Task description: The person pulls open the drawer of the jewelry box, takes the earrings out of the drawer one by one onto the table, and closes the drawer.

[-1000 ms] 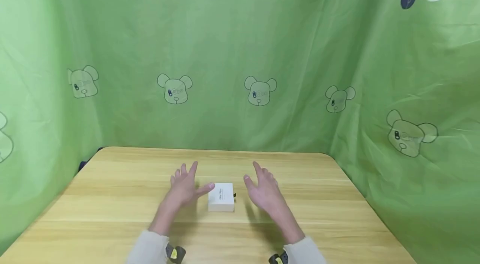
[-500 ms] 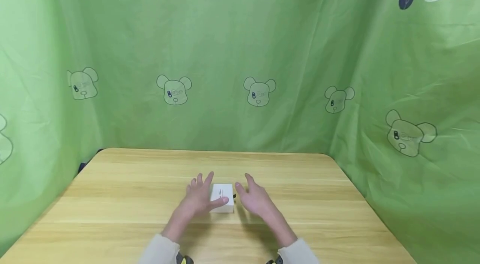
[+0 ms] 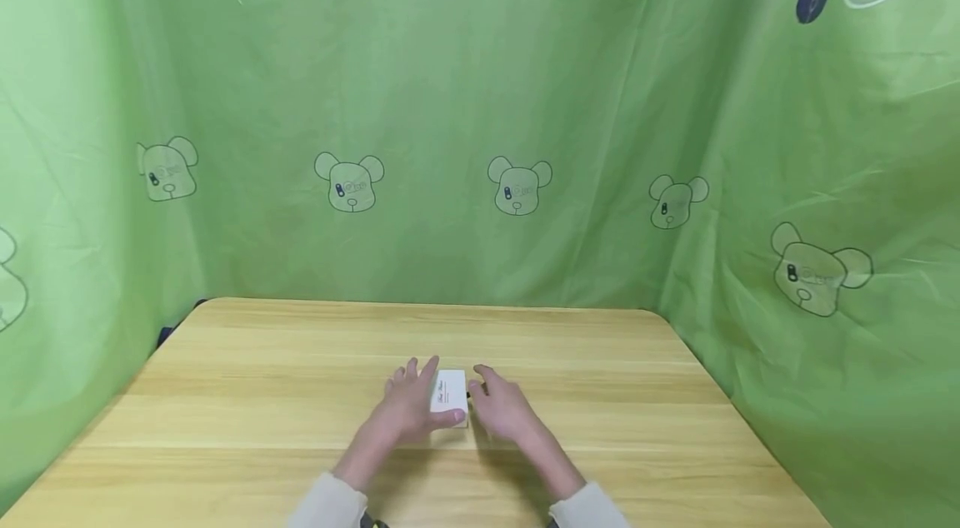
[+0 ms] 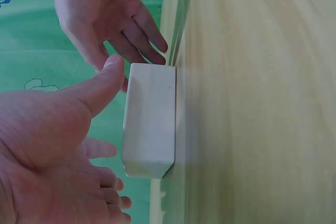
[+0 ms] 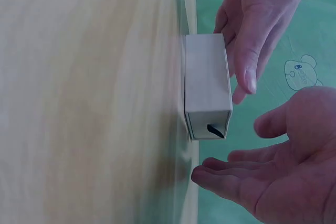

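A small white box [image 3: 451,388] with lettering on its top lies on the table. From its right end sticks a short black ribbon tab [image 5: 215,130]. My left hand [image 3: 405,408] is spread at the box's left side, thumb stretched across near its front edge; whether the thumb touches the box I cannot tell. In the left wrist view the fingers of this hand [image 4: 44,129] are apart from the box. My right hand [image 3: 506,413] is beside the tab end, thumb and forefinger held apart. The right wrist view has a gap between this hand [image 5: 302,163] and the tab.
The wooden table [image 3: 637,411] extends around the box on every side. Green curtains [image 3: 442,78] printed with bear heads hang behind it and along both sides. A dark object [image 3: 165,335] shows past the table's left back edge.
Both hands have closed in on the box from either side. The left moved right, its thumb now across the box's front. The right moved left towards the tab. The box stayed put.
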`<state>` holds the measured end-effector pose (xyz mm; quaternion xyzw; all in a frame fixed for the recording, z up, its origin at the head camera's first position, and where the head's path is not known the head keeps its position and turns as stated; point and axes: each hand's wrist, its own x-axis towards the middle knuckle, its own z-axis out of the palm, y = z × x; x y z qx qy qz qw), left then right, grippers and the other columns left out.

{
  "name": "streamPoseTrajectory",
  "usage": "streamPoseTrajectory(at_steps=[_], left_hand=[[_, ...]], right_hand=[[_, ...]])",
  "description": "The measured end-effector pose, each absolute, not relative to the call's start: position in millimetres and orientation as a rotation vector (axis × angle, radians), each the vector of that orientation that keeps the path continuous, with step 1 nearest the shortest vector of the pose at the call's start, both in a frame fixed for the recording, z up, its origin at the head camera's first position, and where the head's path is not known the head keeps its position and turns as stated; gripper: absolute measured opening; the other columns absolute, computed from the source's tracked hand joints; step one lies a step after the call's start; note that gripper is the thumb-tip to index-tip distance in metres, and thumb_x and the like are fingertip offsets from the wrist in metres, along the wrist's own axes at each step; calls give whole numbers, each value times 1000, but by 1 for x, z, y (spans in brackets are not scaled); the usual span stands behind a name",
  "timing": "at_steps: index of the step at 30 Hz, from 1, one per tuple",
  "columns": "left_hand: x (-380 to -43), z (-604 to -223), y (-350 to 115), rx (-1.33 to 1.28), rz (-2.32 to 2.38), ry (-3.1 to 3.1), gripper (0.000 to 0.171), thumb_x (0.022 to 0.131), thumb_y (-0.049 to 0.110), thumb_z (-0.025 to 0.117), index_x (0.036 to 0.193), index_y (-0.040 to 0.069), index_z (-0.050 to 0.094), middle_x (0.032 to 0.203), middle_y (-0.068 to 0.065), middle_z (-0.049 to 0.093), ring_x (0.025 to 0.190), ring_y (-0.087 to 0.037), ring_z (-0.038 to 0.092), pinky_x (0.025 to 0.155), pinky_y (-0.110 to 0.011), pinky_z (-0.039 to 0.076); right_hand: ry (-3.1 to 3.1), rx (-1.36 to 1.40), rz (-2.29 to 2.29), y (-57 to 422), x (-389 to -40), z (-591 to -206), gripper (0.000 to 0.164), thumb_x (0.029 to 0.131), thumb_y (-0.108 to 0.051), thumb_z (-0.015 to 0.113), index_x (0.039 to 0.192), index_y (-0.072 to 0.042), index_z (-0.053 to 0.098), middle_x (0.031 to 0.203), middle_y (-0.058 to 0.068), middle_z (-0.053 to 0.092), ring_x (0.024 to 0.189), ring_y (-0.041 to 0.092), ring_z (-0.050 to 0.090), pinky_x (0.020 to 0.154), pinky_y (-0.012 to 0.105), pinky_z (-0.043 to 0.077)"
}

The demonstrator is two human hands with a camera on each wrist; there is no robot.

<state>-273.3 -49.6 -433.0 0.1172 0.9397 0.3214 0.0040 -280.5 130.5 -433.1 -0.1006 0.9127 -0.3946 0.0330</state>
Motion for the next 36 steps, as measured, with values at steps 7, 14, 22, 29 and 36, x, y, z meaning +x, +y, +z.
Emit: streamPoseTrajectory(at_steps=[7,14,22,29,36], left_hand=[[-274,-438,-48,397,1039,2913,101,81,45,83,156,0,32,158,-39,25,144,-60,25,119,-70,20],[-274,-441,-45,421,1050,2900,94,85,43,79,155,-1,34,158,-39,25,146,-58,23,121,-68,19],[-274,-437,-46,393,1019,2899,84,91,39,74,155,0,36,160,-36,24,148,-55,23,122,-67,19],[-273,-435,-46,395,1007,2902,81,92,37,73,154,-1,37,160,-34,26,146,-56,27,118,-70,24],[-271,-433,-45,424,997,2897,80,90,33,76,152,-2,39,157,-35,32,141,-55,36,115,-68,33]], right_hand=[[2787,-355,-1211,128,-278,-436,52,101,-12,50,148,8,41,127,33,62,66,18,60,55,29,51],[2823,-358,-1179,128,-278,-438,45,98,-7,51,140,8,51,120,28,68,73,19,64,62,31,55],[2814,-373,-1212,127,-280,-437,38,97,-5,53,133,6,60,113,24,71,69,16,63,60,29,54],[2829,-407,-1179,129,-281,-434,33,96,-5,58,127,5,64,108,20,73,85,22,68,69,33,59],[2847,-425,-1140,134,-284,-435,26,94,-8,63,118,3,69,102,16,74,94,31,69,81,48,60]])
